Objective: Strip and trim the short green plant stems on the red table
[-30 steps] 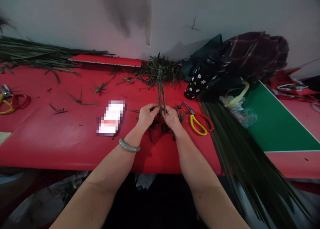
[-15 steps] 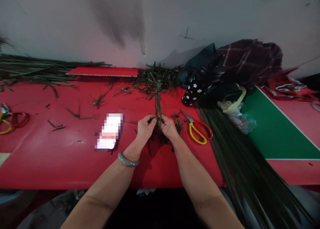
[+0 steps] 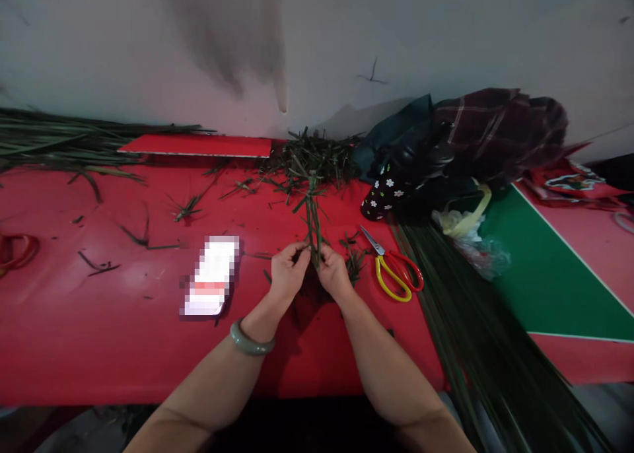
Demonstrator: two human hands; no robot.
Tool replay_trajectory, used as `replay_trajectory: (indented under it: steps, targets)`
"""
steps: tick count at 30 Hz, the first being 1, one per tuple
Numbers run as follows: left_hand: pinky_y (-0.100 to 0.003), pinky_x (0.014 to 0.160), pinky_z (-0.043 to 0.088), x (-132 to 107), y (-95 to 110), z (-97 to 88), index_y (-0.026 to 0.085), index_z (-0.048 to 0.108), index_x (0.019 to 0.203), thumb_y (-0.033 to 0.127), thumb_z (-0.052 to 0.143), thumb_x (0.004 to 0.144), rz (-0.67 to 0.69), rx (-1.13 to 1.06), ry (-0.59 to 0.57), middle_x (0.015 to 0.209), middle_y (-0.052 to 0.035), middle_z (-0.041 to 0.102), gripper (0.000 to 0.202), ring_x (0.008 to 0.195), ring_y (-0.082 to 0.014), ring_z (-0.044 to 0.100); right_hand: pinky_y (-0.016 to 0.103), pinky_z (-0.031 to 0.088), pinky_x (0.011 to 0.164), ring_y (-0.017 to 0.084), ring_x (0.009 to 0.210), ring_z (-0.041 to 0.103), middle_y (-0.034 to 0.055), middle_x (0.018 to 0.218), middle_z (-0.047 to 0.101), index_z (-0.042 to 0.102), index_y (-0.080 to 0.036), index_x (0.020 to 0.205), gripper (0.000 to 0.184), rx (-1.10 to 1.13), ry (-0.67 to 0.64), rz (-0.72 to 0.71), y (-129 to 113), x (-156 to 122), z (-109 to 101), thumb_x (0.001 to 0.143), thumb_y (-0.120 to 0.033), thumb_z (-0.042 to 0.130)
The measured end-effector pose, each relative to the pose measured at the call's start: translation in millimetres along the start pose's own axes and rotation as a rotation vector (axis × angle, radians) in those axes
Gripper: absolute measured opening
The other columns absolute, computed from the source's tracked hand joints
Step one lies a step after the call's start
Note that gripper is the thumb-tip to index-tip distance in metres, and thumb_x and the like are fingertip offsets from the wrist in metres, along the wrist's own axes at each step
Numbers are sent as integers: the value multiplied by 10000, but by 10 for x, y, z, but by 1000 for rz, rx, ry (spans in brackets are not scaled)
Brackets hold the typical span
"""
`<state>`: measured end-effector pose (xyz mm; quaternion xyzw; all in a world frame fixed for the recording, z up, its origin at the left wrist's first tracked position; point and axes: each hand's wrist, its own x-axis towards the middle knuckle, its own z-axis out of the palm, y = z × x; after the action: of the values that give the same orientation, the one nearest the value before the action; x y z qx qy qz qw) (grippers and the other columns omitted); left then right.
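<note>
Both hands meet at the middle of the red table [image 3: 99,327]. My left hand [image 3: 288,275], with a green bangle [image 3: 246,342] on its wrist, and my right hand [image 3: 332,273] pinch the lower end of a small bunch of green leaf strips [image 3: 312,218] that stands up and points away from me. Their fingers are closed round the strips. Short green cuttings [image 3: 354,260] lie on the table just right of my right hand.
Red-and-yellow scissors [image 3: 393,275] lie right of my hands. A pile of cut leaf bits [image 3: 317,159] sits by the wall. Long green leaves [image 3: 475,334] fan off the right front edge; more [image 3: 64,142] lie far left. Dark cloth [image 3: 475,142] heaps at right. A blurred-out flat object [image 3: 211,276] lies left.
The view has tilted down a little, so table and hands sit lower in the picture. My hands stay closed on the strips, drawn slightly closer together.
</note>
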<state>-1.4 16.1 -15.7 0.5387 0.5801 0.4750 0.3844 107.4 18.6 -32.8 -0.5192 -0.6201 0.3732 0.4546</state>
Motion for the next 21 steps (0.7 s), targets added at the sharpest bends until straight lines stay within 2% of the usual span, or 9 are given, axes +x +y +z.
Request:
replay_trajectory:
  steps: [5, 10, 15, 19, 21]
  targets:
    - [-222, 620, 463, -3, 3, 4, 137, 638, 815, 255, 518, 728, -10, -23, -7, 728, -34, 665, 189, 655, -117, 592, 303, 483, 743, 170, 781, 603, 36, 802, 657, 608, -197, 856, 205, 5, 30, 32, 24, -2, 17, 766, -292, 450]
    - [-221, 630, 471, 1, 25, -1, 145, 639, 798, 249, 520, 726, 5, -71, -25, 729, -30, 670, 174, 665, -120, 601, 302, 488, 720, 171, 759, 604, 43, 794, 656, 608, -189, 863, 222, -38, 4, 32, -4, -6, 5, 778, -297, 434]
    - [-223, 616, 474, -14, 45, -4, 139, 642, 797, 230, 521, 718, -3, -93, -18, 733, -36, 676, 171, 649, -121, 601, 341, 496, 732, 187, 753, 609, 45, 782, 656, 609, -206, 835, 189, 23, 62, 22, 57, -1, 32, 753, -296, 464]
    - [-227, 601, 475, -18, 40, 4, 144, 645, 788, 237, 531, 714, 6, -125, -9, 705, -31, 673, 165, 633, -122, 597, 345, 493, 745, 187, 754, 606, 55, 790, 652, 609, -200, 858, 202, 60, -5, 7, 73, 4, 26, 773, -284, 447]
    - [-228, 600, 477, -17, 38, 4, 146, 645, 795, 233, 537, 707, 10, -140, -2, 714, -30, 676, 163, 634, -122, 599, 330, 491, 737, 178, 746, 600, 44, 785, 652, 608, -206, 851, 196, 34, 9, 15, 63, 5, 20, 770, -289, 450]
